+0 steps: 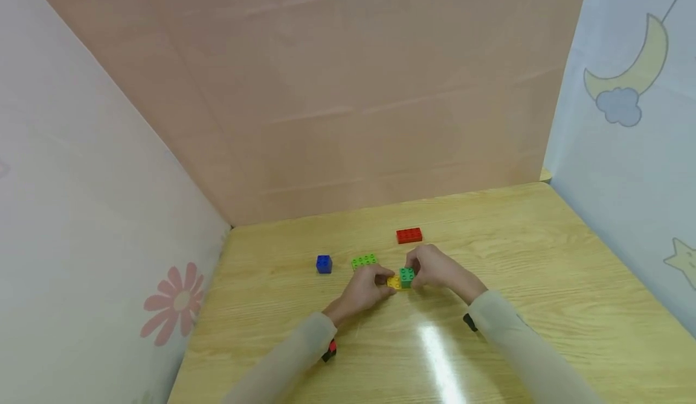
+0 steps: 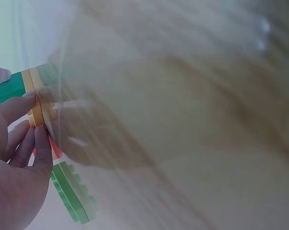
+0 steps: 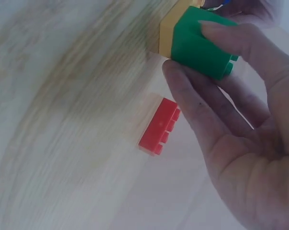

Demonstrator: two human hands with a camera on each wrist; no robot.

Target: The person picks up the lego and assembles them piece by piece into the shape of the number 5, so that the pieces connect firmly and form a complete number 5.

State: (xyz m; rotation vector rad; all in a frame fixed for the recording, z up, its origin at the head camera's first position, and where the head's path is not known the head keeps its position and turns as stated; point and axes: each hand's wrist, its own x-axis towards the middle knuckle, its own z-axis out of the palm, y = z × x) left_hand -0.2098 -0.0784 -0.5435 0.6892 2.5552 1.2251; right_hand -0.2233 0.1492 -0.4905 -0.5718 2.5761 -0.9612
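My left hand pinches a flat yellow building brick by its left end, thumb on one side and fingers on the other. On the right end of that brick sits a square green brick, its studs facing up. My right hand holds the green brick between thumb and fingers. In the right wrist view the green brick lies flush against the yellow one. Just beyond my left hand lies a light green brick, partly hidden by that hand in the head view.
A blue brick stands to the left on the wooden table. Farther back lies a red brick, beyond my right hand. A tan panel closes off the table's back edge, with pale printed walls on both sides.
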